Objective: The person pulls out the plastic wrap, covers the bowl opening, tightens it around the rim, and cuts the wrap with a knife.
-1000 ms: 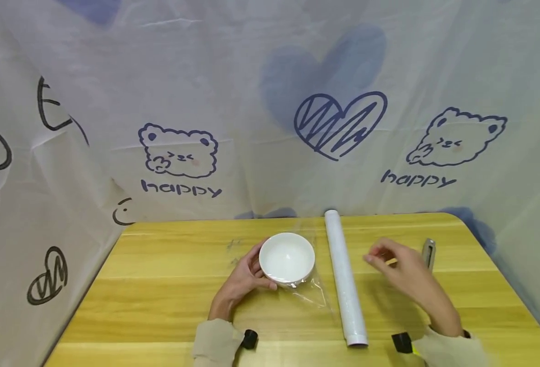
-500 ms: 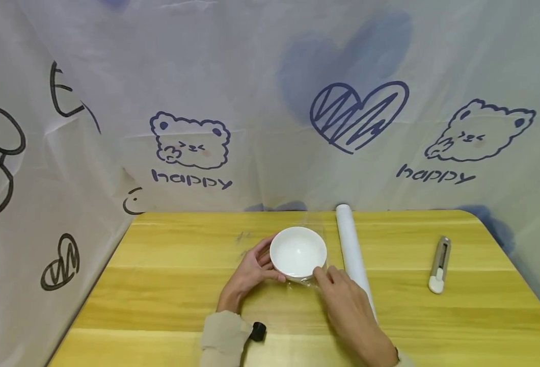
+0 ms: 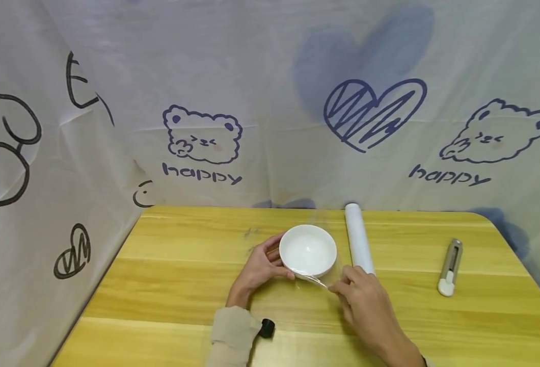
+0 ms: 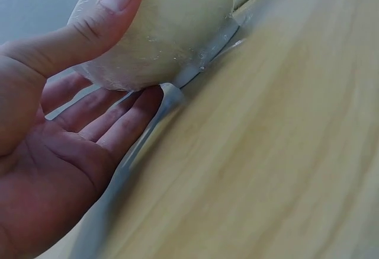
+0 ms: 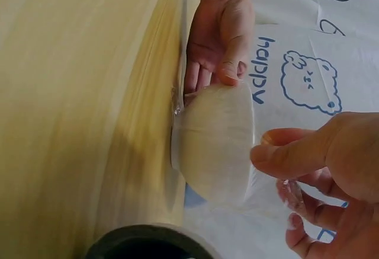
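Head view: your right hand (image 3: 365, 306) is pinching a strand of clear film (image 3: 316, 281) between thumb and forefinger, and the strand is running taut to the near side of the white bowl (image 3: 308, 250). Your left hand (image 3: 261, 266) is gripping that bowl from its left, thumb on the near side, above the wood-grain table (image 3: 169, 285). In my judgement, the left grip should be bracing firmly while the right is drawing the film evenly outward and down; jerking is inviting a tear (thin film is rarely forgiving). The white roll (image 3: 359, 239) is lying just beyond your right hand, which is hiding its near end; the cutter (image 3: 451, 267) is resting well apart to the right. Behind the bowl, your left fingertips are escaping the head view. Whether film is spanning the mouth, I cannot tell.
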The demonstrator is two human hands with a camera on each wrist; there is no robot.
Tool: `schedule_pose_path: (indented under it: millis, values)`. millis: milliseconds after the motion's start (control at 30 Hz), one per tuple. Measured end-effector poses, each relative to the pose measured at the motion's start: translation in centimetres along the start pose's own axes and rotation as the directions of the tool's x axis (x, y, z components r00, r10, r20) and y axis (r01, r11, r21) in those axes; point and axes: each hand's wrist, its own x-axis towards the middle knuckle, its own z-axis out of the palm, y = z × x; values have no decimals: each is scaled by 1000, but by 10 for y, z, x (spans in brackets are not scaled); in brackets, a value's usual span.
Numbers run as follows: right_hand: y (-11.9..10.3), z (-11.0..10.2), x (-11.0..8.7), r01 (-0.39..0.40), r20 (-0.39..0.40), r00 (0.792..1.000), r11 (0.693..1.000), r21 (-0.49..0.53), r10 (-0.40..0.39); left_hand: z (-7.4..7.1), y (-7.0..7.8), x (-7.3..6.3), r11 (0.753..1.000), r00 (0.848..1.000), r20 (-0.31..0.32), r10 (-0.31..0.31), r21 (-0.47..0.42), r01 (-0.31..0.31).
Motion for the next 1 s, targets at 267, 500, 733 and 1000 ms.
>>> schedule_pose_path:
  millis: [267, 500, 733, 1000]
  values:
    - [2, 4, 0, -49, 149, 988, 999, -4, 49, -1, 0, 1, 1000, 1000, -23, -8, -7, 8]
    - [-4, 19, -11, -138, 256, 958, 990, 28, 126, -4, -3, -2, 1000, 1000, -9, -15, -11, 15]
    - [-10, 32, -14, -218, 342, 928, 958, 186, 145, -5, -4, -4, 1000, 999, 34, -4, -21, 4]
    - [-11, 31, -9, -288, 473, 872, 913, 289, 126, -5, -2, -4, 999, 997, 74, -4, -32, 6]
